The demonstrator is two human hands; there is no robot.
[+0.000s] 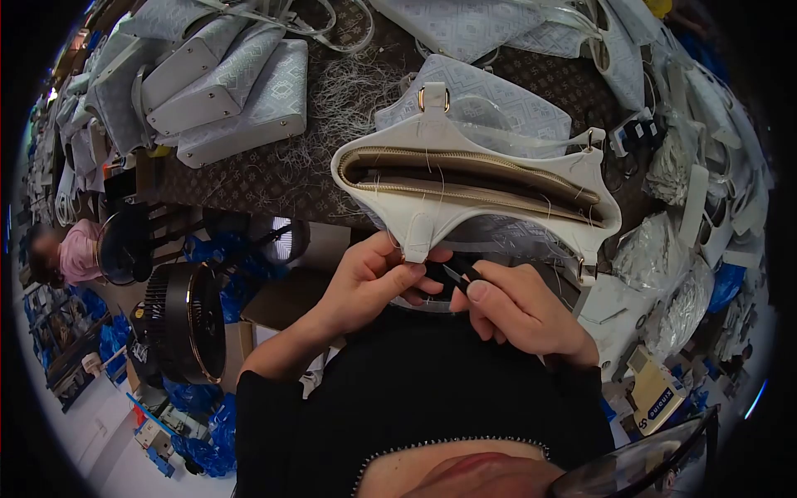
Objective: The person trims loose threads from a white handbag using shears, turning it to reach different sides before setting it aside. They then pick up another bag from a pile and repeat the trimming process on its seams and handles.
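Observation:
A white handbag [481,178] lies at the table's front edge, its gold zipper open and the tan lining showing. Loose threads stick out around its opening. My left hand [378,278] pinches the tip of the white strap tab on the bag's near side. In my right hand [519,307] is a small dark tool [461,278] with a short pointed metal blade, held just right of the left fingertips and below the bag. Whether the blade touches a thread cannot be made out.
Finished-looking patterned bags [241,104] are stacked at the upper left, beside a heap of cut threads [353,91]. More bags and plastic wrap [656,249] lie on the right. A black fan [187,319] stands at the left. A person in pink [79,253] is at the far left.

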